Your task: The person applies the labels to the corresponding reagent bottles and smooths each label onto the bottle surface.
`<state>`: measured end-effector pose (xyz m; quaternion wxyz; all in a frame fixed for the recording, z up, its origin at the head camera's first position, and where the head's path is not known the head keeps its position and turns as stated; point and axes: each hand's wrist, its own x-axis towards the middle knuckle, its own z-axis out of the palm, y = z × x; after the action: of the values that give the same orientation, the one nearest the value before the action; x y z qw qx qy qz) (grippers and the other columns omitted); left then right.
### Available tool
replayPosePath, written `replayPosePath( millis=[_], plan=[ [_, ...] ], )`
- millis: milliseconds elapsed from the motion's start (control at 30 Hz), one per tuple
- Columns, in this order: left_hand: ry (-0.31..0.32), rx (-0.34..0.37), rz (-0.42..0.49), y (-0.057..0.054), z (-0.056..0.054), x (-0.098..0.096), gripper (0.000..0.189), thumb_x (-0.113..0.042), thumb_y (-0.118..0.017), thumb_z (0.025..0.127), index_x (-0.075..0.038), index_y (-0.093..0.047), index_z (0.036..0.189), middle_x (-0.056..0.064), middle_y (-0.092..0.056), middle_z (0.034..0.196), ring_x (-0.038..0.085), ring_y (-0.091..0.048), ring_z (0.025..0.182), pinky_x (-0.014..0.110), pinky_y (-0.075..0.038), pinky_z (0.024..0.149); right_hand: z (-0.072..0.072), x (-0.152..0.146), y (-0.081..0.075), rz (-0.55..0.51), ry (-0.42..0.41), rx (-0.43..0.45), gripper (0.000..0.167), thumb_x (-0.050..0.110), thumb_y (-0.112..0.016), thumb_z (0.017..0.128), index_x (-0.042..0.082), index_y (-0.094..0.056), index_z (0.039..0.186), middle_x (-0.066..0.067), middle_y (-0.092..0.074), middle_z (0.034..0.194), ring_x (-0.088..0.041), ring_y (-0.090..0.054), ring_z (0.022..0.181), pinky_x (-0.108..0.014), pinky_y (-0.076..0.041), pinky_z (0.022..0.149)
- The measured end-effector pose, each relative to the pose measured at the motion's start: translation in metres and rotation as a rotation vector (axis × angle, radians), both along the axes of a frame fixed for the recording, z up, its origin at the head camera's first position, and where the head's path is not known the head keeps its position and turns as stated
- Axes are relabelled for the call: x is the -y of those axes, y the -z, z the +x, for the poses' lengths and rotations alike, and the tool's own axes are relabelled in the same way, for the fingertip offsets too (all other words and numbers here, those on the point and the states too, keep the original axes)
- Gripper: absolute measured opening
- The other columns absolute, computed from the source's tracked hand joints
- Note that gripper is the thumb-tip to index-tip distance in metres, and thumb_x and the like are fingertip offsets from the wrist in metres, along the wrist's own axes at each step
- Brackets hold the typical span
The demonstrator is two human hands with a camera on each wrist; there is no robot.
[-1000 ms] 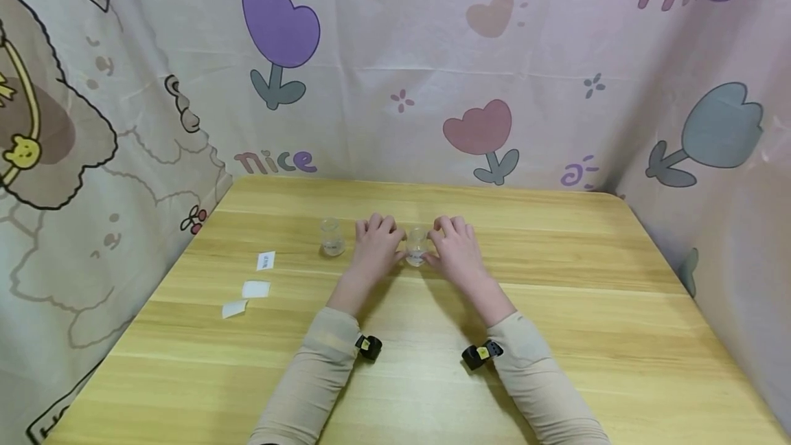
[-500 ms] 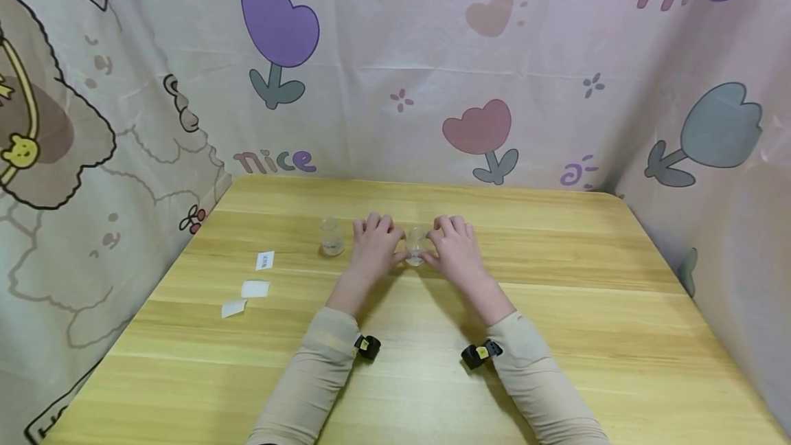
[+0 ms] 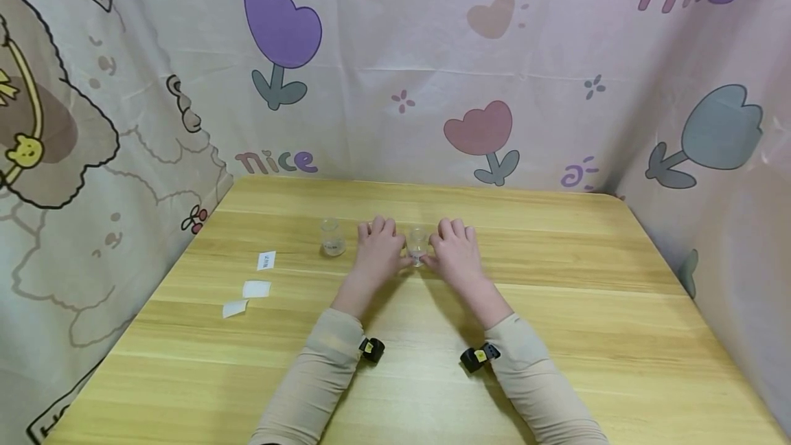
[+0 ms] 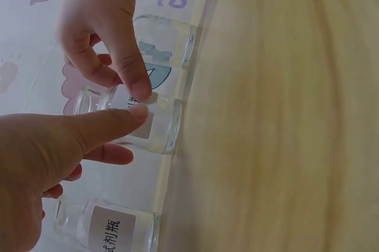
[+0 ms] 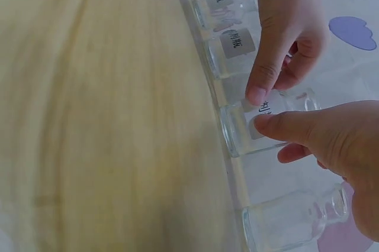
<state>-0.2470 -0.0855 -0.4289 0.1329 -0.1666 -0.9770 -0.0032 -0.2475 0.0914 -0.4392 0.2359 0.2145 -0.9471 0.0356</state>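
A small clear glass bottle (image 3: pixel 417 239) stands upright on the table between both hands. My left hand (image 3: pixel 378 253) holds it from the left and my right hand (image 3: pixel 456 253) from the right. Both thumbs press on its white label (image 4: pixel 142 125), their tips close together, and partly cover the printing. Other fingers curl at the bottle's sides and back. A labelled glass bottle (image 4: pixel 112 228) is beside my left hand, and another (image 3: pixel 332 239) stands farther left. On the right side, an unlabelled glass bottle (image 5: pixel 287 219) stands near my right hand, hidden in the head view.
Three small paper pieces lie on the wooden table (image 3: pixel 556 335) at left: a printed label (image 3: pixel 266 260), a blank white piece (image 3: pixel 256 289) and a slightly curled one (image 3: pixel 235 309). A patterned curtain (image 3: pixel 383 33) hangs behind the table and along its sides.
Both thumb tips have come slightly closer together on the front of the bottle. The bottle stays in place, and the hands are otherwise nearly still.
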Motion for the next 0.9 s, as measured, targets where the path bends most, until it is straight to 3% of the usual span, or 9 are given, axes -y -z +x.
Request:
replayPosePath(
  millis=[433,900],
  plan=[
    [0.005,-0.017,0.029,0.0022,-0.0005,-0.0040,0.043,-0.057,-0.072,0.078,-0.015,-0.072,0.089,0.000,-0.052,0.093,0.021,-0.040,0.097,0.043,-0.028,0.085,0.0006,0.0007,0.0018,0.000,0.002,0.002,0.037,0.045,-0.079,0.076,0.010,-0.068,0.082,-0.003,-0.046,0.090,-0.024,-0.038,0.088,-0.038,-0.030,0.075],
    [0.013,0.015,0.042,-0.0003,0.0010,-0.0011,0.031,-0.047,-0.072,0.082,-0.018,-0.075,0.091,-0.002,-0.052,0.096,0.021,-0.039,0.098,0.042,-0.028,0.086,-0.0009,-0.0016,-0.0007,-0.018,-0.042,0.045,0.033,0.039,-0.079,0.079,0.009,-0.072,0.091,-0.003,-0.045,0.092,-0.024,-0.037,0.090,-0.039,-0.030,0.077]
  ],
)
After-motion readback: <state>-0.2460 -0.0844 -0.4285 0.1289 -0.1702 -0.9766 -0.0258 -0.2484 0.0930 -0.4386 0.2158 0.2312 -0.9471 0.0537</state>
